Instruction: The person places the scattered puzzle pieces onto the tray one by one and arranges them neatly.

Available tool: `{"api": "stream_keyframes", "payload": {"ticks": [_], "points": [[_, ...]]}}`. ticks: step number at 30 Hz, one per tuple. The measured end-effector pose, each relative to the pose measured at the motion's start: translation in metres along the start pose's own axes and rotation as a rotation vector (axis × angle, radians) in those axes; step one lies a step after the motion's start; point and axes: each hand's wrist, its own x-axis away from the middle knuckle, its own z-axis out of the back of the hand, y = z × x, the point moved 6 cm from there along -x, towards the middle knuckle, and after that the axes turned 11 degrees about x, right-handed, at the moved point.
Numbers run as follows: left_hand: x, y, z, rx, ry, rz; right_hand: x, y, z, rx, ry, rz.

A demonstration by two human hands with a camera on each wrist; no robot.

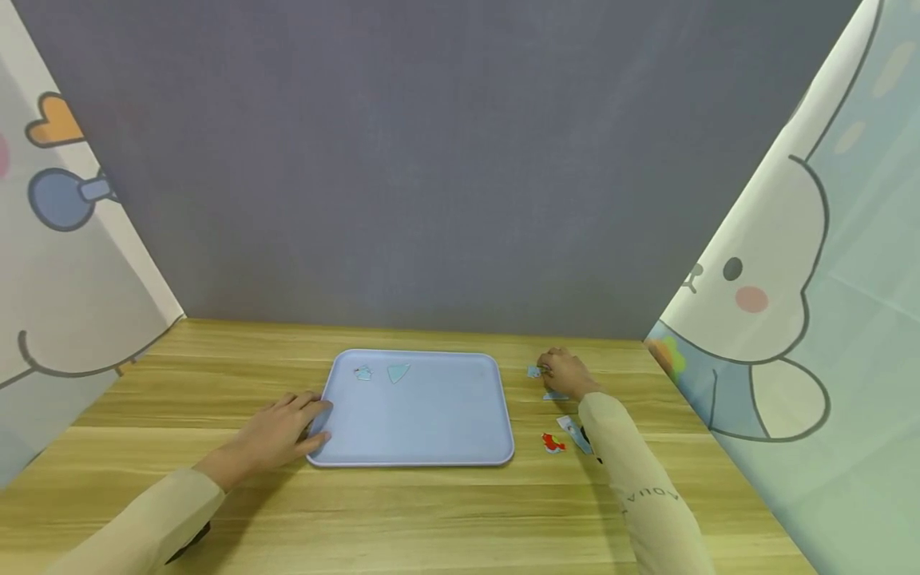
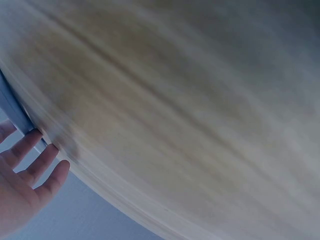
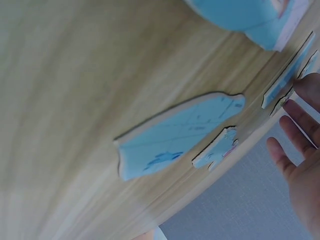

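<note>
My left hand [image 1: 287, 427] rests at the left rim of a pale blue tray [image 1: 446, 415], its fingers spread and fairly straight. In the left wrist view, the fingers [image 2: 46, 162] touch the tray's edge [image 2: 15, 107]. Two light blue puzzle pieces, one jagged [image 1: 363, 373] and one triangular [image 1: 398, 372], lie toward the back of the tray. To the tray's right, my right hand [image 1: 565, 374] reaches down and pinches a small flat puzzle piece [image 3: 283, 101] between thumb and fingertips. A blue puzzle piece [image 1: 533, 372] lies just left of those fingertips.
More puzzle pieces lie on the wooden table [image 1: 402, 519] beneath the right arm: a blue strip [image 1: 555, 396], a long blue-and-white one [image 1: 575, 434] and a red one [image 1: 553, 443]. A grey panel [image 1: 402, 200] stands behind, with printed cloth [image 1: 812, 319] at the right.
</note>
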Motion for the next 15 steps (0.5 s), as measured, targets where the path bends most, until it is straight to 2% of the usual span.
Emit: {"api": "stream_keyframes", "payload": {"ticks": [15], "points": [[-0.0003,0.0015,0.0006,-0.001,-0.008,0.004,-0.0008,0.0002,0.0008,-0.009,0.031,-0.015]]}}
